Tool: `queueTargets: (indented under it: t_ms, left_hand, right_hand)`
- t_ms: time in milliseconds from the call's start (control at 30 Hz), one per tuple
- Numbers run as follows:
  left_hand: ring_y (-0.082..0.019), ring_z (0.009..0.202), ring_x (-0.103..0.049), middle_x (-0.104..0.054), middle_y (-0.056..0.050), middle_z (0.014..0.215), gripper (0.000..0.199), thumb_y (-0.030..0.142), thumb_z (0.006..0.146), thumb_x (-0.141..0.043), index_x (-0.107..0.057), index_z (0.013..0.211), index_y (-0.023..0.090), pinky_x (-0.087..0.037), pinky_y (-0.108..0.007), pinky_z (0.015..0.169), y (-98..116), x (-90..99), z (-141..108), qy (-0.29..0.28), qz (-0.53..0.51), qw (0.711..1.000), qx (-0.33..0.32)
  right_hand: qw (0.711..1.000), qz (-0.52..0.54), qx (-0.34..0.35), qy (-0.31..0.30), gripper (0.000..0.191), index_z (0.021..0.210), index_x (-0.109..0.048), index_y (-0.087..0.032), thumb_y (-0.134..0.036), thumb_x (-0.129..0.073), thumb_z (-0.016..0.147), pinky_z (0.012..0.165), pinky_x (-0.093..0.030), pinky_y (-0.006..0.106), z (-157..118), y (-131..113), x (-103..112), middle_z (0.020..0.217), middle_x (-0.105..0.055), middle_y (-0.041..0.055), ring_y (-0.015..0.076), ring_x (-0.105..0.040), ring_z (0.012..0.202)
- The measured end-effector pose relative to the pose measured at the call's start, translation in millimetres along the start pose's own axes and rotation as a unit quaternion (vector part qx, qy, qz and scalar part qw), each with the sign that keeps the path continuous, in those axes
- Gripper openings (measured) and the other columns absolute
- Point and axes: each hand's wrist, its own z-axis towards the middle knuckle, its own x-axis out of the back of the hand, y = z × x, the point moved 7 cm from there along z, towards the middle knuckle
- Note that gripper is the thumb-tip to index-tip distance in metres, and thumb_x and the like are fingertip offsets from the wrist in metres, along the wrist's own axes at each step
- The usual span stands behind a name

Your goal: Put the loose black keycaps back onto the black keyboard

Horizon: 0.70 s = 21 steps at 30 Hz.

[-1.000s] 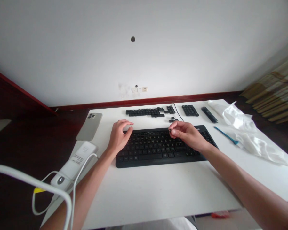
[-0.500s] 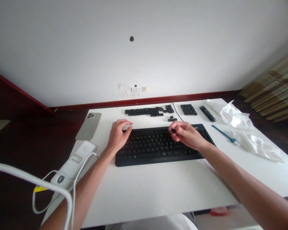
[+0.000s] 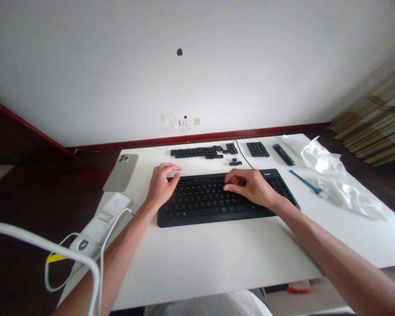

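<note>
My right hand (image 3: 248,186) lies on the upper right part of a black computer keyboard (image 3: 213,208), its fingertips down on the keys. No keycap shows between its fingers. My left hand (image 3: 161,185) hovers with curved fingers at the keyboard's top left edge, holding nothing. Beyond the keyboard, on the white table (image 3: 217,263), lie rows of loose black keycaps (image 3: 197,152), a small group of keycaps (image 3: 235,163) and a block of black keycaps (image 3: 258,149).
To the right lie a black strip (image 3: 283,154), a blue plastic tool (image 3: 305,181) and crumpled white plastic (image 3: 325,169). A silver phone (image 3: 120,172) lies at the table's left edge. A white device (image 3: 102,224) with a white cable (image 3: 102,263) sits beside my left arm.
My right hand has moved down and left onto the keys, and the small black keycap pinched in its fingers no longer shows. My left hand has barely moved.
</note>
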Motion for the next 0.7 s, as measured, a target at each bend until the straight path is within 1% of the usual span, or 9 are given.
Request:
queueTargets:
  t_ms: [67,133,233,333,500,700]
  left_hand:
    - [-0.024,0.114,-0.064,-0.073,-0.004,0.112,0.015,0.026,0.095,-0.062,-0.076,0.101,0.026,-0.046,-0.045,0.109,0,0.0,0,0.001,-0.001,1.0,-0.002]
    - [-0.024,0.114,-0.064,-0.073,-0.004,0.112,0.015,0.025,0.095,-0.062,-0.076,0.101,0.026,-0.046,-0.045,0.109,0,0.2,0,0.001,-0.001,1.0,-0.005]
    - [-0.024,0.113,-0.065,-0.073,-0.004,0.112,0.015,0.024,0.095,-0.062,-0.076,0.101,0.026,-0.045,-0.045,0.109,1,0.3,0,0.001,-0.001,1.0,-0.007]
    - [-0.024,0.112,-0.065,-0.073,-0.004,0.112,0.015,0.024,0.094,-0.062,-0.075,0.101,0.026,-0.046,-0.044,0.109,1,0.4,0,0.0,-0.001,1.0,-0.006]
    - [-0.024,0.113,-0.064,-0.073,-0.004,0.112,0.015,0.025,0.095,-0.062,-0.075,0.102,0.026,-0.046,-0.044,0.11,1,0.3,0,-0.002,0.0,1.0,-0.004]
    - [-0.024,0.114,-0.064,-0.072,-0.005,0.113,0.016,0.027,0.095,-0.062,-0.076,0.103,0.025,-0.045,-0.044,0.11,0,-0.4,-1,-0.006,0.003,1.0,-0.001]
  right_hand:
    - [0.997,-0.067,0.021,0.0,0.04,0.083,-0.073,-0.021,-0.061,-0.075,0.085,0.058,-0.04,0.029,0,-2,0,0.069,-0.06,0.0013,0.015,-0.05,0.063]
    - [0.996,-0.085,0.028,-0.003,0.041,0.081,-0.074,-0.022,-0.063,-0.075,0.084,0.056,-0.039,0.03,0,-2,-2,0.068,-0.06,0.0012,0.0152,-0.049,0.062]
    - [0.995,-0.099,0.025,-0.007,0.039,0.086,-0.077,-0.023,-0.061,-0.08,0.08,0.056,-0.041,0.029,0,-1,-4,0.067,-0.059,-0.0003,0.0146,-0.05,0.06]
    - [0.994,-0.104,0.02,-0.015,0.036,0.094,-0.08,-0.023,-0.056,-0.083,0.079,0.059,-0.047,0.029,1,0,-4,0.071,-0.063,0.0003,0.0148,-0.055,0.062]
    - [0.99,-0.126,0.015,-0.057,0.028,0.103,-0.082,-0.024,-0.046,-0.08,0.084,0.065,-0.055,0.03,0,1,-5,0.082,-0.074,0.0028,0.017,-0.064,0.068]
    - [0.985,-0.156,0.049,-0.063,0.021,0.106,-0.082,-0.025,-0.037,-0.071,0.093,0.068,-0.056,0.032,-1,-9,-6,0.093,-0.077,0.0058,0.0185,-0.068,0.073]
